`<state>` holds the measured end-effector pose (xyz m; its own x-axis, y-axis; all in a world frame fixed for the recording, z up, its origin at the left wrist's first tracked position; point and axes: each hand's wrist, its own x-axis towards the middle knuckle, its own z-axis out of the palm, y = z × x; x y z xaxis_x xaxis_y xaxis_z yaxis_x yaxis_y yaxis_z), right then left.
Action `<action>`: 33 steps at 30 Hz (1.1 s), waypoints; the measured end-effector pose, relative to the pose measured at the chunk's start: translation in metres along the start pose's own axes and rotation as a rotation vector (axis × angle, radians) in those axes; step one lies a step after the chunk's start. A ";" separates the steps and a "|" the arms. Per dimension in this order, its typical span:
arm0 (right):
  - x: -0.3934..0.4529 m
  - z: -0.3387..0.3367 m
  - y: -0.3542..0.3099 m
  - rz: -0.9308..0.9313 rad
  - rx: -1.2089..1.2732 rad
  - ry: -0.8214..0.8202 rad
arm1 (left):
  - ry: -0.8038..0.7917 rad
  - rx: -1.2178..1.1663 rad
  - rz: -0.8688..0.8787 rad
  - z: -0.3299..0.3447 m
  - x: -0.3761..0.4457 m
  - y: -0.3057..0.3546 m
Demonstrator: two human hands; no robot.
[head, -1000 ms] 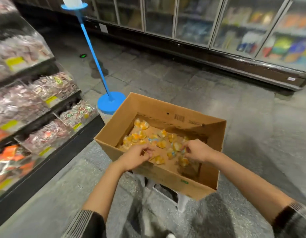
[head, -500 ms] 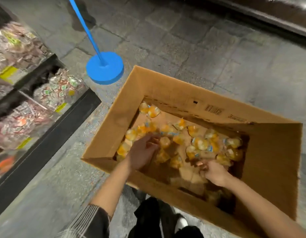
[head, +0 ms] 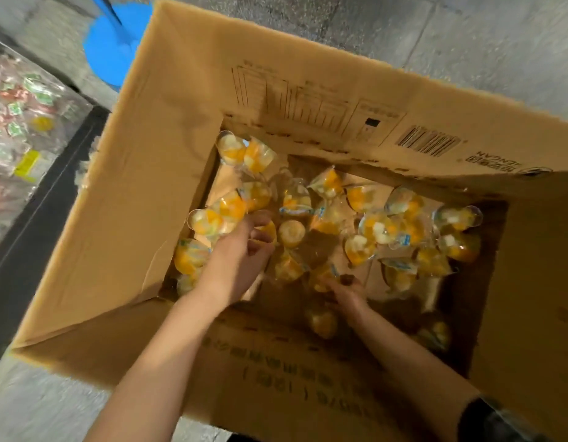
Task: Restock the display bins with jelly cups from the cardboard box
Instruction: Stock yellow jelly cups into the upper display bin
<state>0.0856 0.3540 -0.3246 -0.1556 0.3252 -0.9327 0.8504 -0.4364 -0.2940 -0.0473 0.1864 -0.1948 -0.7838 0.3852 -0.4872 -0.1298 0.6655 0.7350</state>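
Both forearms reach down over the near flap into the box (head: 167,129), so both hands are inside it. The left hand (head: 234,266) sits at the left side of the pile, fingers curled around a cup (head: 267,229) it's grabbing, with more cups just beside the knuckles. The right hand (head: 348,293) is lower and darker, in the shadow near the middle of the box floor; its fingers look bent onto a cup (head: 324,275), but it's blurry enough that I can't tell if it really has hold of it. The rest of the cups (head: 384,228), clear with orange and white fruit, lie scattered loose over the bottom, mostly toward the far and right walls. Beyond the box, on the left, there's a bin (head: 24,129) of wrapped sweets, and a blue round base (head: 113,52) on the grey floor (head: 467,36).
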 end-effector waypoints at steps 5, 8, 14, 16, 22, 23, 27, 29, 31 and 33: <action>0.013 0.006 0.015 -0.036 0.111 0.084 | -0.056 0.017 -0.046 0.003 0.001 -0.003; -0.002 0.000 0.012 -0.154 0.012 0.121 | -0.156 0.058 -0.072 0.004 0.000 -0.001; -0.073 -0.006 -0.018 -0.587 -0.299 0.100 | -0.307 0.076 -0.070 0.007 -0.001 -0.003; -0.095 -0.002 -0.025 -0.734 -0.267 0.053 | -0.418 -0.140 -0.119 0.007 -0.005 0.003; -0.120 0.001 -0.036 -0.690 0.018 -0.423 | -0.399 -0.197 0.012 -0.005 -0.009 0.004; -0.120 0.000 -0.035 -0.673 0.051 -0.496 | -0.345 -0.167 0.034 -0.007 -0.008 0.003; -0.111 -0.008 -0.037 -0.609 0.039 -0.674 | -0.181 -0.104 0.027 -0.007 -0.003 0.001; -0.096 -0.006 -0.037 -0.663 -0.146 -0.538 | -0.092 -0.028 0.009 -0.005 -0.001 -0.003; -0.065 0.001 -0.031 -0.649 -0.352 -0.259 | -0.007 0.057 -0.032 -0.005 0.001 -0.007; -0.039 0.013 -0.022 -0.452 -0.461 -0.130 | 0.051 0.115 -0.066 -0.006 0.003 -0.011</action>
<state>0.0664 0.3402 -0.2841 -0.5829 0.2751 -0.7646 0.8107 0.1332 -0.5701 -0.0517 0.1766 -0.2019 -0.8063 0.3068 -0.5057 -0.1141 0.7583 0.6419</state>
